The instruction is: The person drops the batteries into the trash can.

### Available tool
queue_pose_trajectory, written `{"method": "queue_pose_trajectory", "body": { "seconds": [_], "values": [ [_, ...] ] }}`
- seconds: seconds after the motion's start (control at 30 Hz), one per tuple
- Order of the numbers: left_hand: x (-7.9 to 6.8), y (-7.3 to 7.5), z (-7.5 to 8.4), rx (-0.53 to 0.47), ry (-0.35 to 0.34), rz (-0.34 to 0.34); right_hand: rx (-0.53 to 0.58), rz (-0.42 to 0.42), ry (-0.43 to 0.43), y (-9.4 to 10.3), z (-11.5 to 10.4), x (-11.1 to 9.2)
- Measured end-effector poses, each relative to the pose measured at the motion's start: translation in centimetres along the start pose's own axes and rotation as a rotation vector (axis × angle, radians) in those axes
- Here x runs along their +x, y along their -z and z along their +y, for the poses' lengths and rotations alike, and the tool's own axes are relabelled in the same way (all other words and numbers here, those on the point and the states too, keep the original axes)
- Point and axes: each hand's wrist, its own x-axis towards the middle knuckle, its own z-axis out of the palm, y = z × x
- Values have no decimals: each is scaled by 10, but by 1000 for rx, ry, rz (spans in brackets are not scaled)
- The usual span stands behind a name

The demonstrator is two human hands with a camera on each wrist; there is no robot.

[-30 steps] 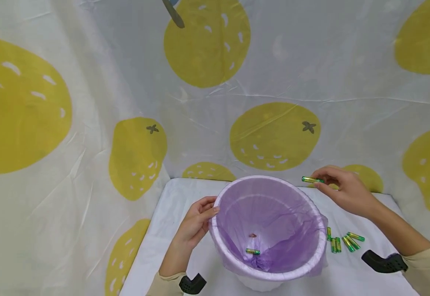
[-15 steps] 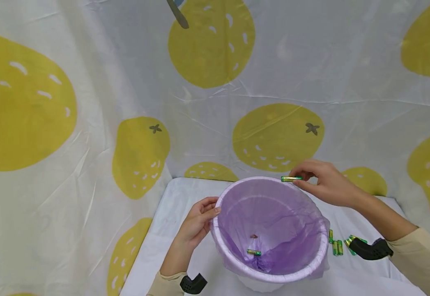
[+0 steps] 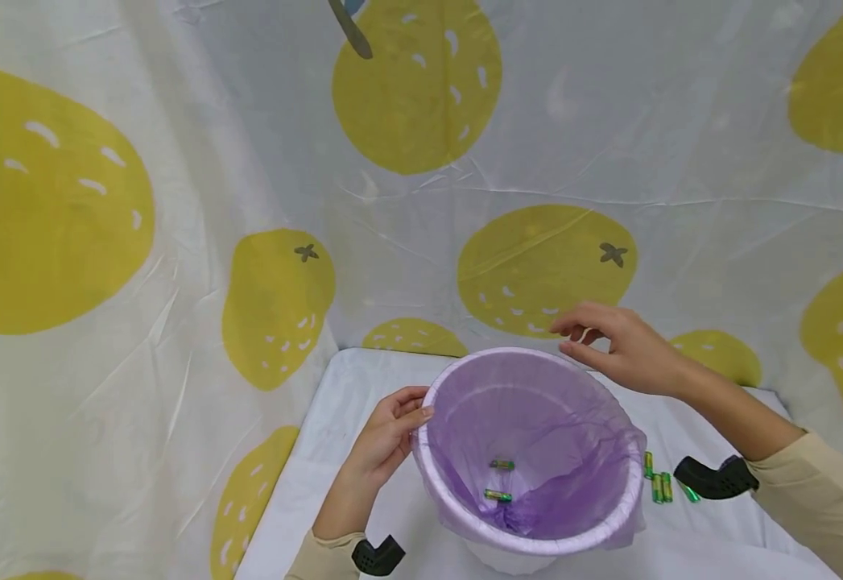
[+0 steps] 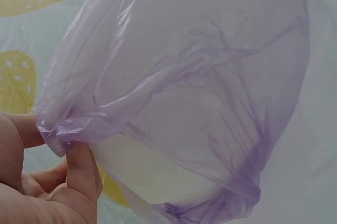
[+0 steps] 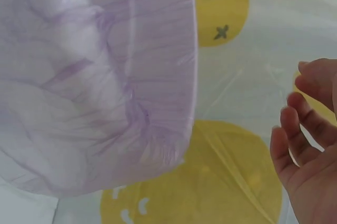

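A white bin (image 3: 511,560) lined with a purple plastic bag (image 3: 566,491) stands tilted toward me. My left hand (image 3: 385,435) pinches its rim on the left side; the left wrist view shows thumb and fingers (image 4: 81,168) on the bag-covered edge. Inside, near the bottom, lie two green-and-gold batteries, an upper battery (image 3: 502,465) and a lower battery (image 3: 497,495). Above the far right rim hovers my right hand (image 3: 627,346), its fingers loosely bent with nothing between them. In the right wrist view that hand (image 5: 316,145) is apart from the bin.
On the white-covered table (image 3: 378,370), right of the bin, lie several more batteries (image 3: 662,487), some partly hidden behind the right wrist's black camera mount (image 3: 716,477). A curtain (image 3: 407,266) with yellow fruit prints hangs behind and to the left.
My right hand moved left to the bin's rim with a battery and let it go. A second battery now lies inside the bin. The left hand keeps its place.
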Motion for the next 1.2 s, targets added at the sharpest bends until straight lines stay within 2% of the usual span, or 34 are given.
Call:
{"method": "queue_pose_trajectory", "body": {
  "seconds": [0.63, 1.03, 1.2],
  "values": [
    [-1, 4, -3, -3, 10, 3, -37, -8, -94, 13, 8, -38],
    [-3, 4, -1, 2, 7, -11, -91, 45, -201, 18, 19, -72],
    [-3, 5, -1, -1, 15, -10, -96, 84, -206, 22, 24, -82]
  ]
}}
